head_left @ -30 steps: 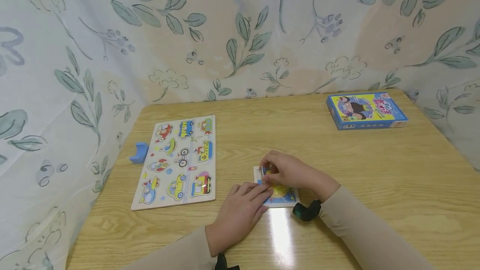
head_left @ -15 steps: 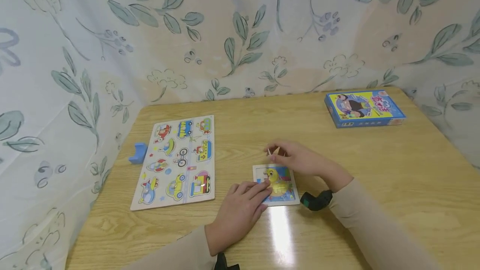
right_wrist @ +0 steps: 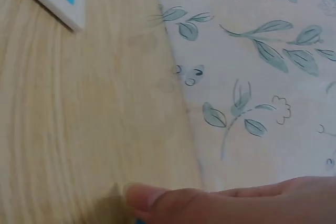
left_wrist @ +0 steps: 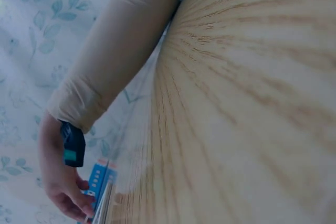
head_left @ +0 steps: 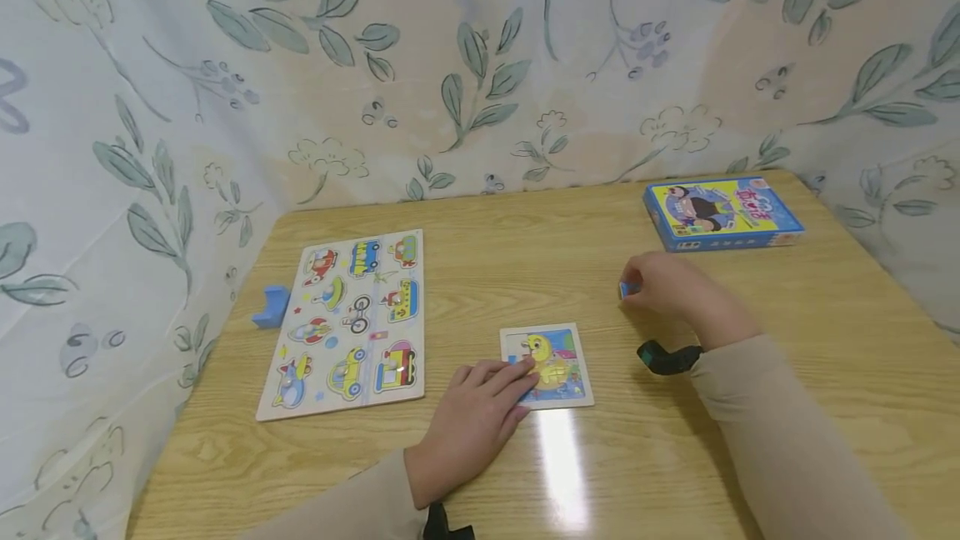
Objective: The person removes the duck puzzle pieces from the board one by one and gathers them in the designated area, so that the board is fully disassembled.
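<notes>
A small jigsaw puzzle (head_left: pixel 558 365) with a yellow duck on blue lies in its pale frame near the table's middle. Resting over its lower left side is my left hand (head_left: pixel 474 417), fingers extended across the picture. My right hand (head_left: pixel 671 292) is off to the right of the puzzle, just above or at the tabletop. Between its thumb and fingers it pinches a small blue puzzle piece (head_left: pixel 628 289), mostly covered by the fingers. The right wrist view shows the thumb (right_wrist: pixel 147 196) with a sliver of blue beneath it.
To the left lies a large peg board (head_left: pixel 348 319) with vehicle shapes, and a blue U-shaped block (head_left: pixel 272 307) is beside it. A blue and yellow box (head_left: pixel 723 213) sits at the back right. Floral cloth (head_left: pixel 480 65) hangs along the table's back and left.
My right hand has lifted from the duck puzzle and carried the piece away to the right, towards the box. The left hand stays on the puzzle. The head view has shifted slightly.
</notes>
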Action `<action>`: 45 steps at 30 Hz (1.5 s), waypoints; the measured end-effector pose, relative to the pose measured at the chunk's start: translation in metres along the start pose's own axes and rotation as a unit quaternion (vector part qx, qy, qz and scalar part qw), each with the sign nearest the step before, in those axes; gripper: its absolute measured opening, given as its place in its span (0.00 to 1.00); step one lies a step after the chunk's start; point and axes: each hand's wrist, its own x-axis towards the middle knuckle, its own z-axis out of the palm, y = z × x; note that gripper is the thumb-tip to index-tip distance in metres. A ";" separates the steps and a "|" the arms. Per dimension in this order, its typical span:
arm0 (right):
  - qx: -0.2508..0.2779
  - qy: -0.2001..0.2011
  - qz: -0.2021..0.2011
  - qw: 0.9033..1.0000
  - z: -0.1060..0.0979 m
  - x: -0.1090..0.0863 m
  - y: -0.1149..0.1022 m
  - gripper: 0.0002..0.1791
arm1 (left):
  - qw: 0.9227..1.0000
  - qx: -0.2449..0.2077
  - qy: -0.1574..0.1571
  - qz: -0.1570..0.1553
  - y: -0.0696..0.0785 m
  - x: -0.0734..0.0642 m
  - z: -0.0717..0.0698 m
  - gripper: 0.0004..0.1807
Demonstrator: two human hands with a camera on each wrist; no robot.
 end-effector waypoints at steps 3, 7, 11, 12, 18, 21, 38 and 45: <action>-0.013 -0.003 -0.017 1.000 0.006 0.004 -0.006 0.17 | 1.000 -0.005 -0.003 -0.003 -0.001 -0.001 0.000 0.25; -0.016 -0.006 -0.013 1.000 0.010 0.006 -0.013 0.19 | 1.000 -0.011 -0.008 -0.006 -0.001 -0.001 -0.001 0.25; -0.016 0.018 -0.017 1.000 0.010 0.003 -0.021 0.21 | 1.000 -0.009 -0.005 -0.003 0.000 -0.001 0.000 0.25; -0.009 0.029 -0.027 0.999 0.011 0.002 -0.025 0.20 | 1.000 -0.007 -0.005 -0.003 0.000 -0.001 0.000 0.24; 0.099 -0.004 -0.176 0.979 0.033 0.006 -0.069 0.11 | 1.000 0.000 -0.005 0.001 0.000 -0.001 -0.002 0.24; 0.125 -0.068 -0.229 0.963 0.047 0.007 -0.082 0.11 | 1.000 -0.002 -0.006 0.002 0.000 -0.001 -0.004 0.24; 0.083 -0.076 -0.237 0.965 0.060 0.006 -0.086 0.07 | 1.000 -0.001 -0.011 0.001 0.000 0.001 -0.005 0.24; 0.094 -0.079 -0.239 0.963 0.061 0.005 -0.085 0.08 | 1.000 -0.005 -0.008 0.001 0.000 0.002 -0.006 0.24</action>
